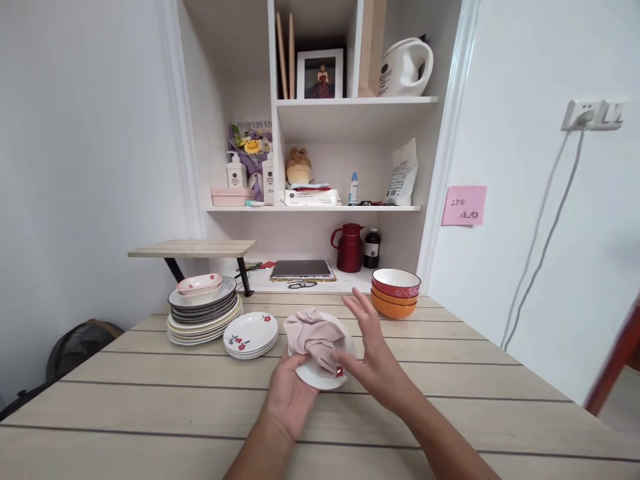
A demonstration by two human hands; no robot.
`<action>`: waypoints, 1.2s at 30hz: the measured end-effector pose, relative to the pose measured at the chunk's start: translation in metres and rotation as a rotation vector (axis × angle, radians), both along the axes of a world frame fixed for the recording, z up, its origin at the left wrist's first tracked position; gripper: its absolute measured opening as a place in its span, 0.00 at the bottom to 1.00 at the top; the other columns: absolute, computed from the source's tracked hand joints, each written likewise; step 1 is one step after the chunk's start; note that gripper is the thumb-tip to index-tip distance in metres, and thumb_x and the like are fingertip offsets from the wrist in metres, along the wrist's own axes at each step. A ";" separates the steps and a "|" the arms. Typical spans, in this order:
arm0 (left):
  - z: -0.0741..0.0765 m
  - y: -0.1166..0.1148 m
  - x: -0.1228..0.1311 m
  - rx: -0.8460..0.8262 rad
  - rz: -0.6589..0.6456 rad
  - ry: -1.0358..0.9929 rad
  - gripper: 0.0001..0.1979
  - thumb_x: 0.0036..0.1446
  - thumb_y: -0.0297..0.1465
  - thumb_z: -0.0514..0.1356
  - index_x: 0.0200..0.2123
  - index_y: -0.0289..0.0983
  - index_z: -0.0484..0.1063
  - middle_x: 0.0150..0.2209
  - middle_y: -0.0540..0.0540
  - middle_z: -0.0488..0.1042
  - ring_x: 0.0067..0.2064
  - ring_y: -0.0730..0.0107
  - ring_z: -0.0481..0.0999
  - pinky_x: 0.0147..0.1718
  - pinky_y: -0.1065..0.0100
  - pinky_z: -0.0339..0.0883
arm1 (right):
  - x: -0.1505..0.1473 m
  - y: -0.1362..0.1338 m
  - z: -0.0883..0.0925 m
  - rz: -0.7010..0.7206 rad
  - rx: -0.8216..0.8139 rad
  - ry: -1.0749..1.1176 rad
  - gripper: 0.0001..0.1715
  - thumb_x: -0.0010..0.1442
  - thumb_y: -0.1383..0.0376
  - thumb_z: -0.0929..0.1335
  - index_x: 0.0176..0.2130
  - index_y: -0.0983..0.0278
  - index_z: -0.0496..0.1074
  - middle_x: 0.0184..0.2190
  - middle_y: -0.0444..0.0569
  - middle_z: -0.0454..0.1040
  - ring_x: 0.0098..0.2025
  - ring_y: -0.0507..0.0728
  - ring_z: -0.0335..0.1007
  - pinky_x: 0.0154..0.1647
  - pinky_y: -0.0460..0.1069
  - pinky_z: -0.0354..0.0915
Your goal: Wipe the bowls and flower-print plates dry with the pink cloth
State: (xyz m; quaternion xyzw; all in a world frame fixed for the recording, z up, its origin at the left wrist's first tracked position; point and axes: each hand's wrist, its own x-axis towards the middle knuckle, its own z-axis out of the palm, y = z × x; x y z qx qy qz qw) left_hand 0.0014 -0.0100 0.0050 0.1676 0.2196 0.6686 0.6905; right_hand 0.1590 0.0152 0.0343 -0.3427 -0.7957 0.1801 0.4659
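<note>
My left hand (290, 393) grips the near left edge of a white plate (320, 381), its thumb over the rim and its other fingers hidden underneath. A crumpled pink cloth (314, 337) lies on that plate and covers most of its face; a red flower print shows beside it. My right hand (367, 357) is at the plate's right side with its fingers spread. Its thumb is close to the cloth, and I cannot tell whether it touches. Left of the plate sits a short stack of white plates with red flowers (253, 332).
Farther left stand stacked larger plates (203, 313) topped by pink-dotted oval dishes (199, 285), near a small raised shelf (193, 249). Stacked red and orange bowls (395, 293) stand at the right rear. Behind are a red jug (349, 248), a dark bottle (371, 249), a laptop (301, 268) and glasses (303, 285).
</note>
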 end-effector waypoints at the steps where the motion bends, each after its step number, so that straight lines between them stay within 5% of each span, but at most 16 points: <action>1: -0.002 -0.001 0.000 0.006 -0.002 0.019 0.30 0.51 0.18 0.56 0.59 0.38 0.66 0.43 0.42 0.80 0.40 0.60 0.80 0.46 0.57 0.71 | 0.001 -0.003 0.002 0.026 0.042 -0.099 0.46 0.57 0.62 0.69 0.67 0.47 0.46 0.72 0.46 0.34 0.72 0.63 0.34 0.68 0.63 0.45; 5: -0.007 -0.002 0.002 0.028 -0.011 0.037 0.34 0.48 0.17 0.57 0.59 0.41 0.65 0.41 0.44 0.80 0.35 0.64 0.80 0.39 0.62 0.72 | -0.003 -0.001 0.000 0.104 0.132 -0.473 0.42 0.53 0.71 0.69 0.63 0.45 0.59 0.68 0.46 0.53 0.69 0.65 0.46 0.65 0.64 0.46; 10: -0.005 0.000 0.000 0.043 0.031 0.005 0.30 0.53 0.21 0.60 0.59 0.43 0.64 0.46 0.42 0.79 0.39 0.61 0.80 0.45 0.58 0.71 | 0.000 0.012 -0.006 -0.114 0.064 -0.524 0.35 0.52 0.75 0.66 0.55 0.46 0.70 0.51 0.49 0.71 0.52 0.62 0.66 0.51 0.57 0.59; 15: -0.007 0.003 -0.007 0.058 0.042 0.021 0.25 0.57 0.29 0.63 0.58 0.39 0.65 0.45 0.39 0.79 0.43 0.57 0.80 0.45 0.58 0.72 | -0.005 0.003 -0.010 -0.050 -0.073 -0.470 0.18 0.51 0.67 0.71 0.44 0.54 0.74 0.40 0.45 0.72 0.37 0.56 0.69 0.37 0.49 0.60; 19: -0.012 0.003 -0.007 0.052 -0.091 0.043 0.22 0.58 0.32 0.63 0.55 0.36 0.69 0.44 0.39 0.80 0.37 0.63 0.80 0.36 0.65 0.72 | -0.019 -0.005 -0.016 0.086 -0.088 -0.334 0.11 0.56 0.65 0.70 0.41 0.55 0.75 0.37 0.43 0.71 0.38 0.55 0.69 0.39 0.48 0.62; 22: -0.015 0.003 -0.001 0.081 -0.202 0.015 0.21 0.60 0.35 0.62 0.55 0.36 0.69 0.44 0.40 0.79 0.37 0.65 0.80 0.41 0.64 0.71 | -0.021 0.002 -0.016 0.016 -0.028 -0.206 0.11 0.62 0.62 0.66 0.43 0.54 0.76 0.39 0.47 0.68 0.42 0.56 0.68 0.43 0.49 0.64; 26: -0.015 0.004 0.003 0.110 -0.193 0.033 0.25 0.60 0.36 0.62 0.59 0.38 0.66 0.50 0.38 0.78 0.47 0.56 0.79 0.52 0.54 0.67 | -0.011 0.019 -0.013 -0.155 -0.002 -0.192 0.07 0.59 0.63 0.68 0.38 0.59 0.75 0.49 0.51 0.66 0.45 0.59 0.67 0.47 0.54 0.64; 31: -0.015 0.006 -0.002 0.056 -0.052 0.037 0.27 0.60 0.37 0.61 0.62 0.40 0.62 0.53 0.37 0.76 0.51 0.54 0.77 0.53 0.53 0.67 | -0.003 0.017 -0.011 -0.091 -0.130 -0.398 0.23 0.48 0.67 0.72 0.45 0.59 0.70 0.46 0.49 0.69 0.47 0.60 0.67 0.43 0.51 0.65; 36: -0.016 0.007 -0.004 0.088 -0.127 0.041 0.26 0.60 0.39 0.61 0.60 0.38 0.65 0.52 0.36 0.76 0.51 0.53 0.77 0.51 0.54 0.68 | -0.012 0.002 -0.012 0.010 -0.078 -0.415 0.35 0.46 0.72 0.70 0.54 0.55 0.67 0.50 0.49 0.67 0.50 0.59 0.66 0.47 0.50 0.64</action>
